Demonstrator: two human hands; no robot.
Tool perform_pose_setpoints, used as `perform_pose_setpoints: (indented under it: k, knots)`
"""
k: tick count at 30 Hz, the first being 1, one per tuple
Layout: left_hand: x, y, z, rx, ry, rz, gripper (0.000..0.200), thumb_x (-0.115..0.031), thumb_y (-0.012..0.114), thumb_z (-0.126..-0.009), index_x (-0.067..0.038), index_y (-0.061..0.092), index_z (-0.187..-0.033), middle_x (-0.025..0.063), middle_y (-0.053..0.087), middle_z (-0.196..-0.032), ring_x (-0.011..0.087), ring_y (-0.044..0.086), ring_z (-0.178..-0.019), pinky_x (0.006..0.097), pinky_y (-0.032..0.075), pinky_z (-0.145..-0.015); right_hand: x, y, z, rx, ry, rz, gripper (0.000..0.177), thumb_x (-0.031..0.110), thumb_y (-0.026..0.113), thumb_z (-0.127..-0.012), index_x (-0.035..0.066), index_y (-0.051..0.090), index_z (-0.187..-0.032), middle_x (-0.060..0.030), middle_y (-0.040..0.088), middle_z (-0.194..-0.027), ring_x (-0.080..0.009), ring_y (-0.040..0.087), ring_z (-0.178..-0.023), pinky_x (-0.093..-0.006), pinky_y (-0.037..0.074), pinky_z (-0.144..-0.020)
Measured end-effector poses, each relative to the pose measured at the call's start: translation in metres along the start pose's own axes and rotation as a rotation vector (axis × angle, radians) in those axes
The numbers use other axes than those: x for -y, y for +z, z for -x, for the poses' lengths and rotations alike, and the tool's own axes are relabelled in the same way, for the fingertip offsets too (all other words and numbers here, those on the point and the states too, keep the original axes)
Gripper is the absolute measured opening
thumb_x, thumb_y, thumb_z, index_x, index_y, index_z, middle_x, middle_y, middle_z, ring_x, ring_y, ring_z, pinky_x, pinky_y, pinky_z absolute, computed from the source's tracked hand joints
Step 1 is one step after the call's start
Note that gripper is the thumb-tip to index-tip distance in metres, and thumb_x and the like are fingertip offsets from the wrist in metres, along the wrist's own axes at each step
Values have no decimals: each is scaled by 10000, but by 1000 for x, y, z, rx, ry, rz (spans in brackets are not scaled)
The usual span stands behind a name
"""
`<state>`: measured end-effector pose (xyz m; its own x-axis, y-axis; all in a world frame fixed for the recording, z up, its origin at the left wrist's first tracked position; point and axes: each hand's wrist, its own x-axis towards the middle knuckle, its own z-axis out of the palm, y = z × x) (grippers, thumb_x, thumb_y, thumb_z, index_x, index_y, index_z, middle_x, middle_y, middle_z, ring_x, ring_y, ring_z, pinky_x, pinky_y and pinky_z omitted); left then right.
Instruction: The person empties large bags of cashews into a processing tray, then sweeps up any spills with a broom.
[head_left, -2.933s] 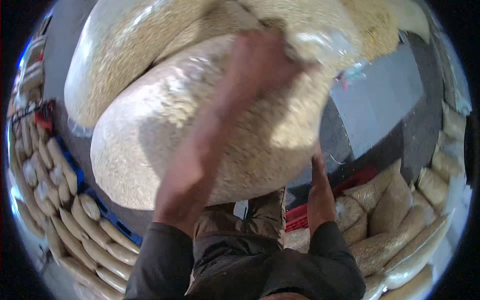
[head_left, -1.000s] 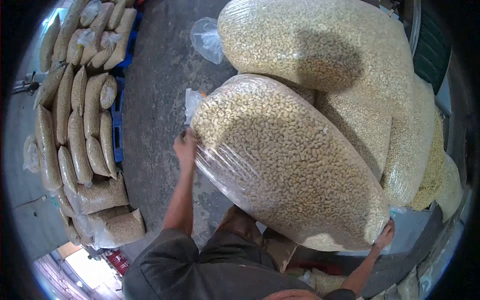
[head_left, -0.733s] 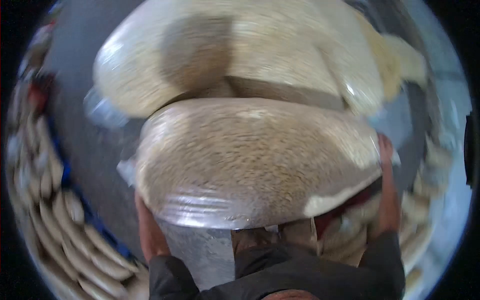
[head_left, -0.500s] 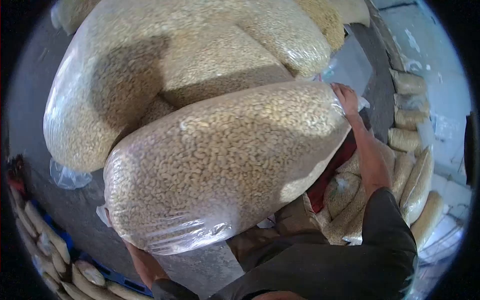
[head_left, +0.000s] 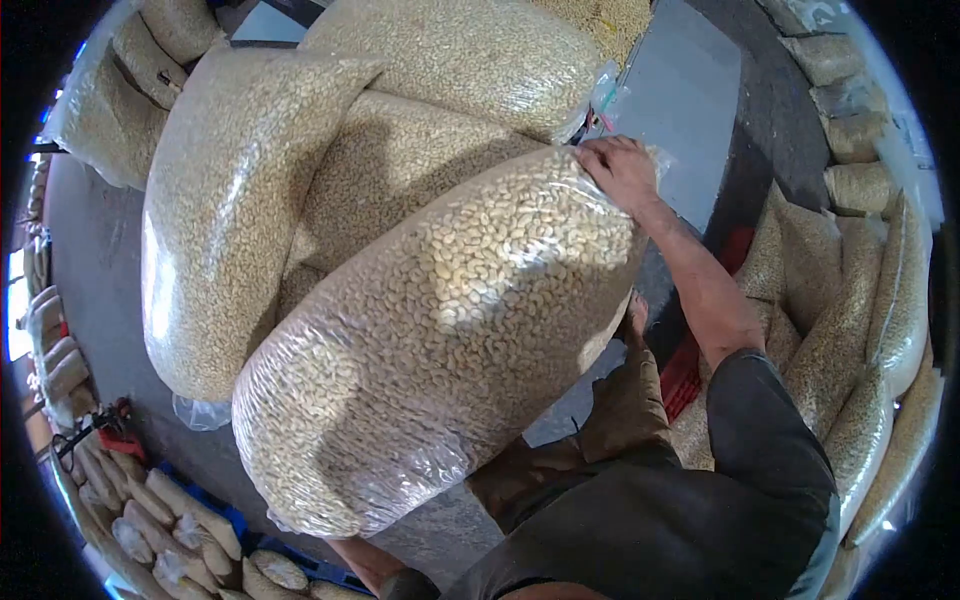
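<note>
A large clear plastic bag of cashew nuts (head_left: 450, 330) lies at a slant across the front of my body. My right hand (head_left: 618, 172) grips its upper right end, the fingers curled over the plastic. At the lower left end, my left forearm passes under the bag, and the bag hides my left hand. Directly behind are more filled clear bags, a tall one (head_left: 225, 210) on the left and another (head_left: 470, 60) at the top, which the held bag touches.
A flat grey surface (head_left: 690, 90) extends at the upper right. Filled sacks (head_left: 850, 300) line the right side. Further sacks (head_left: 185, 510) lie by a blue pallet at lower left, near a red object (head_left: 120, 440). More bags (head_left: 120, 90) stand at upper left.
The held bag has tilted more steeply, its right end moving up and left and its left end down and right. My right hand has moved left with it. My left hand has gone out of sight.
</note>
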<state>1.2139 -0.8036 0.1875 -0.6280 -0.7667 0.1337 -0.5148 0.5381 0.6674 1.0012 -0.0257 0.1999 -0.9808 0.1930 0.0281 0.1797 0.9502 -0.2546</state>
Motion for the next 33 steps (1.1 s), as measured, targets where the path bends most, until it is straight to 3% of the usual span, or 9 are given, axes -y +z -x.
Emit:
perform_pose_setpoints:
  k: [4,13,20,25,27,28,30,32,33]
  knots:
    - [-36,-7,-26,47,25,-81,291,-189,516,-907,38,582,-1076,126,619,-1001,217,595,-835,340,495,-732,-6,35,7,-21,-8,-117,432,425,488,-912,68,675,-1069,-112,661,-992,-253,562,-1033,-385,352,-951]
    - [-125,19,-39,247,103,-300,309,-183,492,-905,37,573,-1105,130,618,-1024,224,582,-894,352,476,-788,-28,117,44,377,374,-209,656,557,329,-942,31,522,-1282,-190,542,-1238,-352,472,-1166,-441,294,-1049]
    - [-205,12,-46,402,204,-452,324,-179,474,-903,36,567,-1128,133,617,-1041,230,572,-940,361,461,-832,-16,156,93,359,541,-328,678,539,320,-956,-6,412,-1349,-226,441,-1369,-398,378,-1290,-436,290,-1087]
    - [-236,2,35,431,187,-486,336,-176,460,-902,35,562,-1144,135,616,-1053,234,564,-973,368,450,-864,-10,144,135,402,632,-560,615,475,393,-961,18,383,-1373,-262,370,-1404,-416,371,-1289,-460,297,-1083]
    - [-246,-6,61,451,177,-504,342,-174,455,-902,35,560,-1151,136,616,-1058,236,561,-986,371,446,-877,-22,174,174,399,-168,155,561,388,426,-973,16,375,-1389,-240,329,-1439,-390,327,-1329,-427,275,-1099]
    - [-250,-7,72,464,170,-513,344,-174,452,-902,35,559,-1154,136,616,-1061,237,560,-993,372,444,-883,-12,157,175,400,-171,164,561,388,426,-973,16,375,-1389,-240,329,-1439,-390,327,-1329,-427,275,-1099]
    - [-259,-11,94,487,163,-534,349,-172,447,-901,35,557,-1160,137,615,-1066,238,557,-1006,375,439,-895,26,103,162,459,342,-514,529,350,461,-964,29,393,-1379,-240,340,-1426,-401,351,-1305,-455,283,-1089]
    - [-261,-11,103,498,168,-554,352,-172,445,-901,34,556,-1164,137,615,-1068,239,555,-1012,376,437,-902,33,86,175,436,320,-591,549,357,468,-954,36,376,-1390,-232,316,-1440,-405,312,-1325,-464,265,-1099]
    - [-240,2,101,489,48,-241,363,-230,491,-874,42,562,-1104,109,597,-1025,236,560,-921,351,455,-806,34,78,181,410,291,-667,570,365,476,-944,43,360,-1400,-225,293,-1453,-408,272,-1346,-473,247,-1109]
